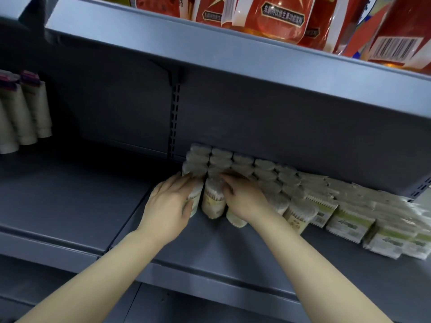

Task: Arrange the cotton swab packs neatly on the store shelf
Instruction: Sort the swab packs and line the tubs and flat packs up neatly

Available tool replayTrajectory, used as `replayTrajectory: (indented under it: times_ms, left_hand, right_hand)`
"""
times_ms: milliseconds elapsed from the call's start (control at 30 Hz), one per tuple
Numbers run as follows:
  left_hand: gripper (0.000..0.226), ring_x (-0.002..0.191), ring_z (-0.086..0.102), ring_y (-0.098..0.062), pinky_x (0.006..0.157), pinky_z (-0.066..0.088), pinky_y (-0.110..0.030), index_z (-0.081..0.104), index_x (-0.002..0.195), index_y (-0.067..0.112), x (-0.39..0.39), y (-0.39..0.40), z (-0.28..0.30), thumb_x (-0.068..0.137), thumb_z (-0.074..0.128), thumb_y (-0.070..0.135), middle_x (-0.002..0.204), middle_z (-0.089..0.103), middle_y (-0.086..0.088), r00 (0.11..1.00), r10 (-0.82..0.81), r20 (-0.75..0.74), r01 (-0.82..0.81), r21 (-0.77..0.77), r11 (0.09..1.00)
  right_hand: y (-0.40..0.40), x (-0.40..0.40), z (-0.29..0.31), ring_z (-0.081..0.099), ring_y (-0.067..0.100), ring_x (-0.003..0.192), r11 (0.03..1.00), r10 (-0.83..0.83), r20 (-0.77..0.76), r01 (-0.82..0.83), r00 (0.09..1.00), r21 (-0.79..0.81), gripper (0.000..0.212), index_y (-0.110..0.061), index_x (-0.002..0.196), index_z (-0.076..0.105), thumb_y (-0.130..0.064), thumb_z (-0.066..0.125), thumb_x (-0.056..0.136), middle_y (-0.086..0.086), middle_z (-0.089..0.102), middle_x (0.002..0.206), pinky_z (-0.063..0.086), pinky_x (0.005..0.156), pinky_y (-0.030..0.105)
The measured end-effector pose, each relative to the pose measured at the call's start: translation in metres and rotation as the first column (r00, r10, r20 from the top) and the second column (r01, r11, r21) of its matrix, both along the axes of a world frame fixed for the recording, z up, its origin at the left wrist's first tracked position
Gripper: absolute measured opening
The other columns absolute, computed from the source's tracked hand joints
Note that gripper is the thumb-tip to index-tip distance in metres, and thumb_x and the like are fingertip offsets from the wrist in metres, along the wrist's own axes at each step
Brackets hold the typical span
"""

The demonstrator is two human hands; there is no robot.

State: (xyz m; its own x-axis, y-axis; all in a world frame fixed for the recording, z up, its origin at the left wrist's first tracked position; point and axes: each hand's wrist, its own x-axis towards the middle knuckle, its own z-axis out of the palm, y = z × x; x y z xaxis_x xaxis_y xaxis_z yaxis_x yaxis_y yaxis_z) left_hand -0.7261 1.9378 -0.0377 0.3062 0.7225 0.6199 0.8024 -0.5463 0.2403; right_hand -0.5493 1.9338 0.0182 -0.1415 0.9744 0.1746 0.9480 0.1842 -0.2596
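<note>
At the bottom of the frame our two forearms reach up and inward over the front lip of the grey shelf [210, 273]. Our left hand [171, 201] sits just left of centre, fingers curled around the left side of a round cotton swab pack [194, 199] at the front of the block, thumb low on its label. Our right hand [242, 197] lies just beside it, fingers bent over the top of the neighbouring packs, with one upright pack [213, 201] showing in the gap between the two hands; whether the right hand grips or only presses down, we cannot tell.

Behind the hands, the round cotton swab packs [242, 166] stand in tight rows running back to the rear wall. To their right, toward the right edge of the frame, flat boxed swab packs [349, 223] with green labels lie in a slanting line.

At the far left, pale tubes [25, 113] with dark caps hang or stand in a row. Across the top, the upper shelf [233, 54] carries red bags [268, 17].
</note>
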Motion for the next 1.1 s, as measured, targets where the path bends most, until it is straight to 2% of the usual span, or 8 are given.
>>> replayTrajectory:
  times_ms: [200,333,533,667,767,900,1000,1100]
  left_hand:
    - [0.056,0.124,0.048,-0.034,0.104,0.036,-0.044,0.059,0.125,0.013,0.004,0.018,0.001,0.079,0.03,0.026,0.131,0.056,-0.009,0.992,-0.116,0.043,0.12,-0.108,0.987]
    - [0.052,0.122,0.05,-0.035,0.099,0.042,-0.05,0.06,0.122,0.014,0.006,0.025,0.0,0.08,0.031,0.021,0.128,0.058,-0.009,0.984,-0.161,0.072,0.168,-0.109,0.98]
    - [0.047,0.113,0.052,-0.027,0.089,0.046,-0.045,0.062,0.113,0.018,0.007,0.028,0.003,0.077,0.032,0.019,0.119,0.059,0.001,0.98,-0.186,0.071,0.193,-0.108,0.975]
    - [0.058,0.129,0.042,-0.029,0.103,0.039,-0.047,0.057,0.126,0.02,0.008,0.025,0.002,0.077,0.031,0.032,0.135,0.053,-0.002,0.99,-0.134,0.04,0.139,-0.153,0.978]
    - [0.062,0.133,0.038,-0.028,0.107,0.034,-0.046,0.053,0.13,0.019,0.01,0.023,0.004,0.075,0.031,0.037,0.139,0.049,-0.004,0.994,-0.112,0.008,0.112,-0.16,0.981]
    - [0.063,0.13,0.041,-0.031,0.106,0.035,-0.047,0.054,0.129,0.01,0.017,0.014,0.009,0.076,0.033,0.038,0.135,0.051,-0.009,0.995,-0.101,0.013,0.102,-0.14,0.985]
    - [0.056,0.124,0.045,-0.031,0.101,0.038,-0.048,0.057,0.125,0.013,0.024,0.008,0.011,0.077,0.037,0.036,0.131,0.054,-0.007,0.993,-0.116,0.028,0.119,-0.129,0.984]
    - [0.049,0.113,0.047,-0.025,0.095,0.038,-0.039,0.059,0.118,0.017,0.034,-0.003,0.013,0.075,0.04,0.03,0.12,0.059,-0.004,0.987,-0.149,0.059,0.152,-0.052,0.987]
  right_hand:
    - [0.0,0.0,0.0,0.032,0.019,0.135,1.0,0.015,-0.032,-0.016,0.999,-0.017,0.043,-0.023,0.141,0.037,-0.022,0.031,0.099,0.0,0.035,0.149,0.029,0.105,0.024]
    - [-0.001,0.001,-0.001,0.03,0.018,0.136,1.0,0.019,-0.045,-0.02,0.999,-0.015,0.043,-0.024,0.141,0.036,-0.023,0.031,0.099,-0.002,0.033,0.15,0.028,0.106,0.023]
    - [0.004,0.002,-0.009,0.03,0.018,0.137,1.0,0.008,-0.04,-0.008,0.999,-0.002,0.044,-0.024,0.142,0.036,-0.023,0.033,0.098,-0.002,0.032,0.15,0.028,0.11,0.027]
    - [0.002,0.002,-0.007,0.033,0.019,0.136,1.0,0.013,-0.043,-0.012,0.999,0.001,0.044,-0.023,0.142,0.035,-0.023,0.032,0.098,0.0,0.033,0.15,0.03,0.108,0.028]
    - [0.0,0.001,-0.004,0.043,0.026,0.127,1.0,-0.005,-0.084,0.005,0.996,0.002,0.046,-0.02,0.143,0.033,-0.019,0.035,0.097,0.007,0.043,0.143,0.039,0.1,0.031]
    - [-0.003,0.007,0.0,0.049,0.026,0.119,0.997,-0.028,-0.15,0.038,0.988,0.065,0.041,-0.017,0.133,0.045,-0.013,0.039,0.093,0.008,0.053,0.132,0.041,0.089,0.028]
    - [-0.009,0.013,0.005,0.051,0.026,0.116,0.996,-0.036,-0.134,0.047,0.99,0.077,0.042,-0.017,0.125,0.052,-0.02,0.036,0.087,0.008,0.056,0.127,0.043,0.087,0.03]
    - [-0.022,0.021,0.008,0.051,0.028,0.115,0.993,-0.055,-0.14,0.069,0.989,0.1,0.048,-0.015,0.125,0.054,-0.023,0.033,0.082,0.01,0.057,0.126,0.044,0.088,0.033]
